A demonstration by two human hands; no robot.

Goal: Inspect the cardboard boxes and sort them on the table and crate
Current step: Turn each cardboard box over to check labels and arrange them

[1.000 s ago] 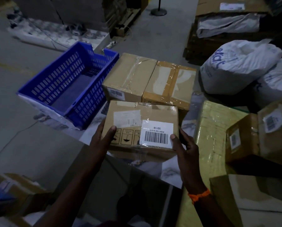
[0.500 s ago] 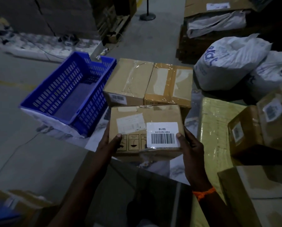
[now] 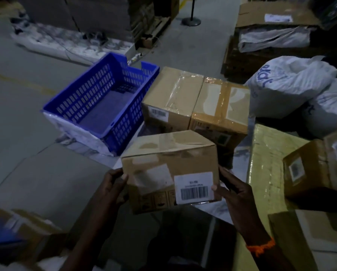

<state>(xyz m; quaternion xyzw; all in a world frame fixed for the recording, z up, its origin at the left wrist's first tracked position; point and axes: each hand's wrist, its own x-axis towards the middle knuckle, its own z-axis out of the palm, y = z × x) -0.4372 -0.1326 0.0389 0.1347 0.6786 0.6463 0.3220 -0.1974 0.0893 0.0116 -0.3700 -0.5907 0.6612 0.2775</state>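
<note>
Cardboard box (image 3: 170, 169), now tipped — hands (image 3: 112, 185) (image 3: 235, 193) gripping

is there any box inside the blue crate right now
No, the blue crate shows only its bare floor; the cardboard box gripped by the left hand and right hand is outside it.

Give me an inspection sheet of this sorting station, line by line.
Surface: marbled table, dim light, mostly covered.
Job's things: held box tilted, barcode label toward camera; two taped boxes side by side behind it; blue crate at their left, nothing seen inside.
Clutter: yellow wrapped parcel, labelled boxes, white sacks at right.
Hands: left hand and right hand grip the held box's sides.
Cables: nothing seen on the table.
Surroundings: concrete floor, stanchion base, stacked cartons beyond.
</note>
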